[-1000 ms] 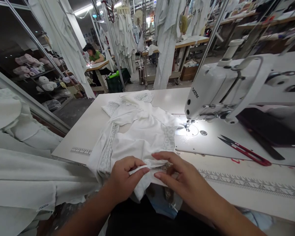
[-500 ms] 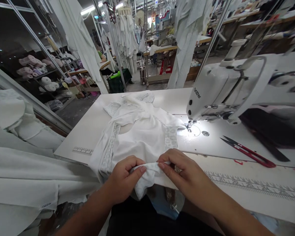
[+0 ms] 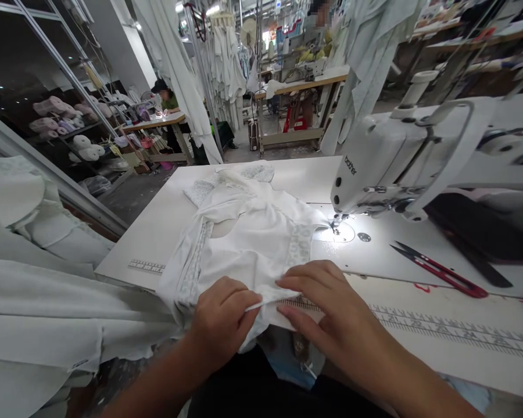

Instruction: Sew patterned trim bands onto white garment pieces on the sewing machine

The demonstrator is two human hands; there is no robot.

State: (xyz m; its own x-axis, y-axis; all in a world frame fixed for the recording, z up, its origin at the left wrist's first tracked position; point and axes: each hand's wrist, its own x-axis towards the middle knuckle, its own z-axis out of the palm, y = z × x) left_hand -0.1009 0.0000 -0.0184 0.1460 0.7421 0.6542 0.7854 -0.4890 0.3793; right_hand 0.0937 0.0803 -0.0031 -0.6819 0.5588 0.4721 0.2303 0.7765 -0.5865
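Observation:
A white garment [image 3: 248, 244] with patterned lace-like panels lies spread on the sewing table, one corner reaching under the presser foot [image 3: 335, 223] of the white sewing machine [image 3: 375, 157]. My left hand [image 3: 224, 316] pinches the garment's near edge between thumb and fingers at the table's front. Just right of it, my right hand [image 3: 326, 307] has its thumb and fingers parted around that same edge, fingertips above the cloth and thumb below. A narrow folded strip of the edge shows between the two hands. Below them, part of the cloth hangs over the table edge.
Red-handled scissors [image 3: 440, 270] lie right of the needle, near a dark cloth [image 3: 483, 226]. A printed ruler tape [image 3: 444, 331] runs along the front edge. White fabric [image 3: 70, 307] is heaped at left. Co-workers sit at machines farther back, beyond hanging white cloth [image 3: 178, 69].
My right thumb and fingers have parted from their pinch on the edge. The left hand has rolled over slightly, still pinching. The hanging cloths behind have swung right, uncovering a co-worker.

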